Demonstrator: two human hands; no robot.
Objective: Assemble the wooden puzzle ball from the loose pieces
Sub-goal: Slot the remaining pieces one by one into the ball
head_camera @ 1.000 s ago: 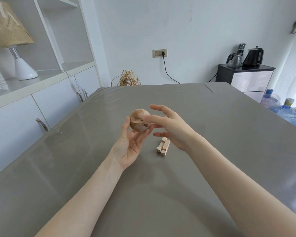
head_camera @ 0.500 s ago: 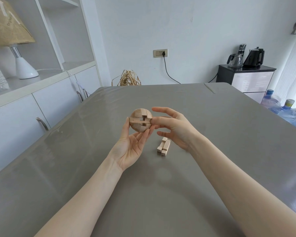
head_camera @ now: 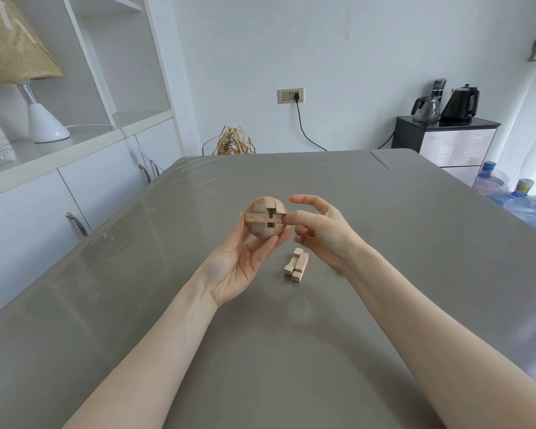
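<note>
A partly built wooden puzzle ball is held above the grey table, cradled from below and the left by the fingers of my left hand. A flat notched piece runs across its middle with a square gap showing. My right hand pinches the right end of that piece with thumb and fingertip, its index finger raised. Loose notched wooden pieces lie together on the table just below my right hand.
White cabinets with metal handles run along the table's left edge, with a lamp on their top. A dark side cabinet with kettles and water jugs stand at the far right.
The ball has turned in my left hand so its slotted face shows toward me. My right hand drew back from covering the ball to its right side.
</note>
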